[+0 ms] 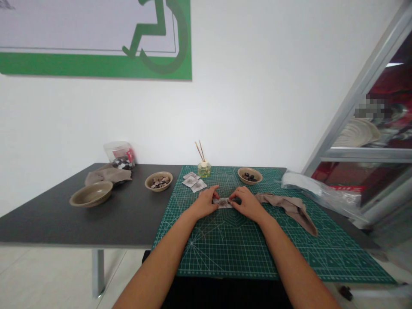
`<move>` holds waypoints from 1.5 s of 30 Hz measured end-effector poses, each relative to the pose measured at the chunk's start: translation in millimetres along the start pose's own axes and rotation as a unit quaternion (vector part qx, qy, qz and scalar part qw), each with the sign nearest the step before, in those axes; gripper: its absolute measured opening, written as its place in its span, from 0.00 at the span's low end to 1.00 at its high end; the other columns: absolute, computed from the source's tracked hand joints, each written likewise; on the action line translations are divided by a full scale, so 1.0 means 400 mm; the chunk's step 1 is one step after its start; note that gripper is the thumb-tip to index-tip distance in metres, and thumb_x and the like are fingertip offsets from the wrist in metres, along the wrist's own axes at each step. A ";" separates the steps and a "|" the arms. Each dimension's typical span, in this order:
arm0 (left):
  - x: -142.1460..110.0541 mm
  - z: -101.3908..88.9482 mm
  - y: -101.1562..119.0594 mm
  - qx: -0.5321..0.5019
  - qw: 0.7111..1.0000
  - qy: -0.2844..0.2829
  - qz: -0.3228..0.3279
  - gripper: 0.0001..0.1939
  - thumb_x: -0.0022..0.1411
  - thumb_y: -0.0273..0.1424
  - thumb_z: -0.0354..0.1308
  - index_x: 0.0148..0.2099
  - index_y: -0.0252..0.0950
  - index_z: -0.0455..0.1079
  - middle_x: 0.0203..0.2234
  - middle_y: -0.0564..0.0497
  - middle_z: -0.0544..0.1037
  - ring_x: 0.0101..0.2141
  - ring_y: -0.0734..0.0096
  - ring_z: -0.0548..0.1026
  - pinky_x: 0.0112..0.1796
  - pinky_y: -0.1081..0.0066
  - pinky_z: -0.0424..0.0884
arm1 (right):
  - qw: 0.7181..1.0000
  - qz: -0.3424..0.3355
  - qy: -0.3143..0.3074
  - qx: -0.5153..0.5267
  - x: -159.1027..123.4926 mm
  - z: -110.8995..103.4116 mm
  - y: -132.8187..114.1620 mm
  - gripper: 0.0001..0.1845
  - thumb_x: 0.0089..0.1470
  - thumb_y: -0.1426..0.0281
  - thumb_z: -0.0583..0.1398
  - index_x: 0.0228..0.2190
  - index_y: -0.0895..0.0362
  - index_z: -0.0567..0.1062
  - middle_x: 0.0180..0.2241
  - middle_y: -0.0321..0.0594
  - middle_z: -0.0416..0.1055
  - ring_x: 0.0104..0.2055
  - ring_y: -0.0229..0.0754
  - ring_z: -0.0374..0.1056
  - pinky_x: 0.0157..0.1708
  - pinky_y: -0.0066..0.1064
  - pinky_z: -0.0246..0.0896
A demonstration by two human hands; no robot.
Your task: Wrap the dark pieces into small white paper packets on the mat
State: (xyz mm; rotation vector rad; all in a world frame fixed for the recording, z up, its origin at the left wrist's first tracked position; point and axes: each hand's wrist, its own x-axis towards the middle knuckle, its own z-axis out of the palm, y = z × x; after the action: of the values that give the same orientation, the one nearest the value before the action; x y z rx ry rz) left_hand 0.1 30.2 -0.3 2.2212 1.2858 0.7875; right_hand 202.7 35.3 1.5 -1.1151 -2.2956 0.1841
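A small white square with grey-brown smudges (224, 203), perhaps paper or thin cloth, lies between my two hands over the green cutting mat (225, 249). My left hand (207, 203) pinches its left edge with curled fingers. At its right edge, the thumb and fingertips of my right hand (248, 203) are closed on it. A dark rounded piece (237, 200) shows within the curl of my right hand; whether the fingers grip it I cannot tell. Several similar smudged squares (194, 182) lie beyond my left hand.
A bowl of dark pieces (250, 182) and a reed diffuser (204, 169) stand at the back. Rightward lie a brown cloth (289, 206) and clear plastic bag (322, 189). Leftward are a bowl of brown pieces (159, 188), another bowl (92, 201), a cloth (107, 175) and a jar (120, 155).
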 end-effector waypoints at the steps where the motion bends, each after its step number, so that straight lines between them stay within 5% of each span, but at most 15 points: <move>1: 0.000 0.001 0.000 0.000 1.000 -0.001 -0.002 0.34 0.47 0.19 0.56 0.57 0.32 0.54 0.38 0.49 0.73 0.41 0.65 0.70 0.47 0.63 0.63 | 1.000 0.001 -0.004 0.004 0.000 0.001 -0.003 0.01 0.48 0.75 0.60 0.27 0.59 0.72 0.30 0.41 0.66 0.37 0.43 0.60 0.39 0.36 0.56; 16: 0.003 0.008 -0.011 -0.004 1.000 0.011 0.008 0.33 0.47 0.20 0.57 0.57 0.34 0.55 0.37 0.50 0.73 0.38 0.67 0.71 0.45 0.64 0.65 | 0.999 -0.031 -0.010 0.019 0.011 0.017 -0.019 0.04 0.47 0.76 0.59 0.29 0.58 0.73 0.30 0.40 0.66 0.37 0.42 0.60 0.39 0.35 0.56; 22: 0.003 0.006 -0.010 -0.001 1.000 0.006 0.004 0.34 0.47 0.19 0.56 0.57 0.34 0.55 0.37 0.50 0.73 0.39 0.66 0.71 0.45 0.64 0.64 | 1.000 0.005 0.020 -0.013 0.014 0.017 -0.008 0.02 0.48 0.75 0.59 0.26 0.58 0.72 0.29 0.40 0.66 0.36 0.44 0.60 0.39 0.37 0.56; 27: 0.003 0.007 -0.012 0.001 1.000 0.006 0.009 0.33 0.48 0.21 0.57 0.57 0.33 0.55 0.37 0.49 0.73 0.39 0.66 0.71 0.45 0.65 0.64 | 0.999 -0.030 -0.017 0.040 0.009 0.017 -0.014 0.05 0.47 0.76 0.60 0.29 0.57 0.73 0.31 0.39 0.66 0.38 0.42 0.60 0.40 0.35 0.56; 33: 0.000 0.001 0.001 0.004 1.000 0.001 -0.003 0.33 0.47 0.19 0.56 0.57 0.35 0.55 0.38 0.50 0.73 0.40 0.66 0.71 0.46 0.63 0.64 | 1.000 0.012 0.019 -0.008 0.014 0.018 -0.006 0.02 0.47 0.75 0.59 0.26 0.58 0.72 0.29 0.40 0.66 0.37 0.44 0.59 0.39 0.37 0.56; 39: 0.003 0.006 -0.012 -0.005 1.000 0.009 0.013 0.32 0.47 0.16 0.51 0.56 0.34 0.55 0.38 0.49 0.73 0.41 0.66 0.70 0.47 0.62 0.63 | 0.998 -0.050 -0.021 0.041 0.010 0.019 -0.011 0.06 0.47 0.77 0.60 0.30 0.56 0.73 0.31 0.39 0.67 0.38 0.42 0.61 0.40 0.35 0.56; 45: 0.009 0.016 -0.036 -0.010 0.999 0.014 0.030 0.34 0.44 0.13 0.45 0.56 0.33 0.56 0.37 0.50 0.74 0.40 0.69 0.70 0.48 0.64 0.63 | 1.000 0.004 0.009 0.004 0.014 0.020 -0.009 0.01 0.48 0.75 0.59 0.27 0.58 0.72 0.30 0.40 0.66 0.37 0.44 0.60 0.40 0.37 0.55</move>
State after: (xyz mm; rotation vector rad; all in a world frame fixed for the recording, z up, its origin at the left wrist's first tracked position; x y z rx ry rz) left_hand -3.1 39.3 -13.0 2.2488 1.2245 0.8526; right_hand 193.1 37.9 -1.3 -1.1181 -2.2728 0.1850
